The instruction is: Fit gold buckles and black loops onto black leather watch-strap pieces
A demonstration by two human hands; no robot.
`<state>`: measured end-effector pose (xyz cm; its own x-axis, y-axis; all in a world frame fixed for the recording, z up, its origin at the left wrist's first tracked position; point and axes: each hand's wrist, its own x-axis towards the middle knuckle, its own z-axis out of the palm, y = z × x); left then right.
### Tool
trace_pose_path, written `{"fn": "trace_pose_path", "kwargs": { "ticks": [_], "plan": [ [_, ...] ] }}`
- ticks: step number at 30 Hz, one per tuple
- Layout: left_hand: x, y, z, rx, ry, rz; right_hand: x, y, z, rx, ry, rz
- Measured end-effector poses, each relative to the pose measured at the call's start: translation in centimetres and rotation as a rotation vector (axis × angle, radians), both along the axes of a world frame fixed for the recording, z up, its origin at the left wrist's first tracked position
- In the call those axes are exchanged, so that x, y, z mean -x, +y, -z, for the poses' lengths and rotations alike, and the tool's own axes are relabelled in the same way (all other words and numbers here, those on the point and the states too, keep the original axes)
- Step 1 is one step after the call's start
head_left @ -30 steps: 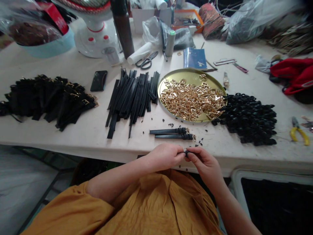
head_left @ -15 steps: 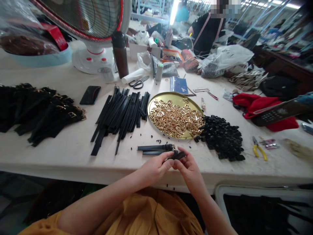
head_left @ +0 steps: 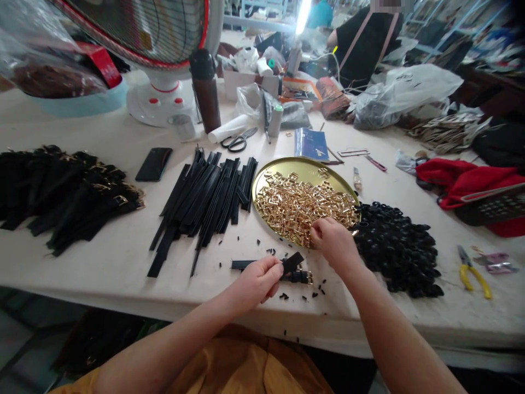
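Observation:
My left hand is closed on a black strap, whose flat end sticks out past the thumb. Under and beside that hand lie black straps with gold buckles on the table. At the front rim of the round gold tray, my right hand has its fingers pinched together against a heap of gold buckles. Anything between those fingertips is hidden. Right of the tray is a pile of small black loops. Black strap pieces lie in a bundle to its left.
Finished-looking buckled straps are heaped at far left, near a phone. Behind stand a fan, a dark bottle and scissors. Yellow-handled pliers lie at right. Small black bits are scattered near the front edge.
My right hand has left the strap and moved up and right to the buckle heap. My left hand still holds a strap. The view has shifted slightly.

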<state>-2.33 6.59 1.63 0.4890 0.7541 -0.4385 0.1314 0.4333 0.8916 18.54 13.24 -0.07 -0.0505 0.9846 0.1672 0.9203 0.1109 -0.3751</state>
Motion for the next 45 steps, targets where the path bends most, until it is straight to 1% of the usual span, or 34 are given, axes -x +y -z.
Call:
{"fn": "trace_pose_path", "kwargs": {
  "ticks": [1,2,5,6,7,9,11,13,15,17,19,20,22,24,26,29,31,33,35,37,40,43,45],
  "plan": [
    [-0.2,0.1,-0.1,-0.004,-0.004,-0.025,-0.1,-0.6,-0.3,0.009,0.142,0.050],
    [-0.4,0.1,-0.1,-0.009,-0.015,-0.054,-0.2,-1.4,-0.7,0.050,0.332,0.101],
    [-1.2,0.3,-0.1,-0.057,-0.069,-0.116,0.9,-4.6,-1.4,0.286,1.013,0.217],
    [-1.5,0.2,-0.1,-0.085,-0.079,-0.119,1.6,-5.8,-1.4,0.357,1.198,0.247],
    [-1.6,0.1,-0.1,-0.115,-0.078,-0.116,2.3,-6.9,-1.4,0.407,1.337,0.277],
    [-1.8,-0.2,-0.2,-0.164,-0.044,-0.088,3.9,-9.0,-1.3,0.449,1.489,0.313],
    [-1.7,-0.8,-0.3,-0.188,0.019,-0.043,4.9,-10.6,-1.2,0.449,1.512,0.277],
    [-1.5,-1.4,-0.6,-0.178,0.070,0.009,5.4,-11.7,-1.2,0.427,1.440,0.194],
    [-1.2,-2.0,-0.9,-0.153,0.075,0.049,5.3,-12.5,-1.3,0.398,1.330,0.125],
    [-1.0,-2.5,-1.2,-0.150,0.042,0.063,5.0,-13.0,-1.5,0.368,1.248,0.111],
    [-0.9,-2.9,-1.3,-0.167,0.022,0.060,4.7,-13.4,-1.4,0.319,1.241,0.155],
    [-0.8,-3.2,-1.3,-0.181,0.034,0.064,4.5,-13.5,-1.3,0.289,1.279,0.197],
    [-0.6,-3.8,-1.1,-0.234,0.107,0.099,4.2,-13.7,-0.9,0.242,1.423,0.290],
    [-0.4,-4.4,-0.9,-0.331,0.202,0.156,4.1,-13.8,-0.6,0.247,1.587,0.361],
    [-0.2,-5.0,-0.7,-0.438,0.290,0.189,4.1,-14.0,-0.3,0.299,1.694,0.386],
    [-0.1,-5.4,-0.7,-0.557,0.391,0.207,4.2,-14.5,-0.1,0.395,1.784,0.391],
    [0.0,-5.4,-0.8,-0.604,0.427,0.223,4.4,-14.8,-0.1,0.473,1.852,0.420],
    [0.1,-5.4,-0.7,-0.633,0.451,0.257,4.7,-15.1,-0.1,0.535,1.911,0.478],
    [0.2,-5.3,-0.7,-0.661,0.488,0.299,5.0,-15.3,-0.2,0.535,1.941,0.537],
    [0.1,-5.4,-0.6,-0.689,0.536,0.330,5.5,-15.4,-0.1,0.485,1.930,0.557],
    [-0.3,-5.4,-0.7,-0.705,0.555,0.332,6.2,-15.8,0.3,0.402,1.835,0.499],
    [-0.9,-5.3,-0.7,-0.665,0.445,0.301,6.9,-16.3,0.8,0.313,1.635,0.417],
    [-1.2,-5.3,-0.7,-0.592,0.357,0.279,7.0,-16.6,1.2,0.251,1.484,0.397]
  ]
}}
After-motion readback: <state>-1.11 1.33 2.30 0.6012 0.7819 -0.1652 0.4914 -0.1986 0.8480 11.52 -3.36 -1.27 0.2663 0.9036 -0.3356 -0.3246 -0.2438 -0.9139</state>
